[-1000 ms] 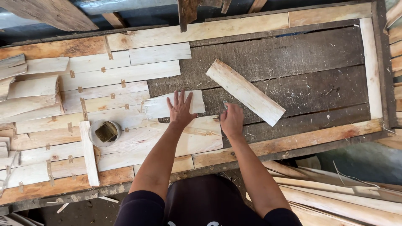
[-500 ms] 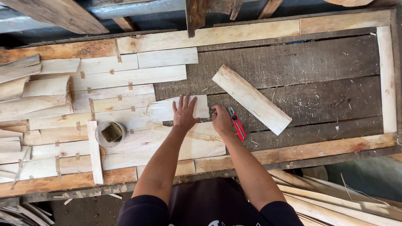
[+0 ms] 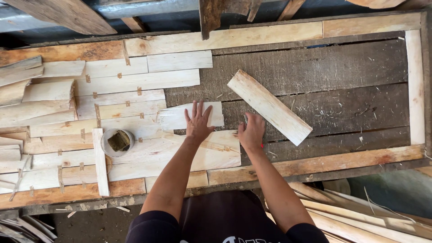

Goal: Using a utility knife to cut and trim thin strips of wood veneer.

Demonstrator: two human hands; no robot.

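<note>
Far left: stack of pale offcuts (image 3: pixel 27 96) against the frame's left end. Next to it, panel (image 3: pixel 121 103) of pale strips laid side by side, long axes left to right, joined by small tan tabs. Upright strip (image 3: pixel 101 162) lying across the panel's near rows, long axis near to far. Just right of it, round tin (image 3: pixel 117 142) standing on the panel, a dark block inside.

Centre: short strip (image 3: pixel 175 118), pale, flat, rough-sawn, with an uneven left end; long axis left to right, in line with the panel rows, lying at the panel's right edge, partly over the dark bench boards (image 3: pixel 324 72). Left hand (image 3: pixel 198 123) flat on the strip's middle, fingers spread and pointing away from the body, pressing down, not grasping.

Right hand (image 3: pixel 252 132) just right of the strip, curled closed over a small tool; only a red tip (image 3: pixel 262 145) visible at the wrist side, rest hidden.

Right of the hand: loose board (image 3: pixel 269 106), pale, broader, lying diagonally on the bench boards, long axis from far-left to near-right, its near edge touching or just beside the right hand's fingers; cannot tell which.

Outer edge: pale wooden frame (image 3: pixel 414 85) round the bench.
</note>
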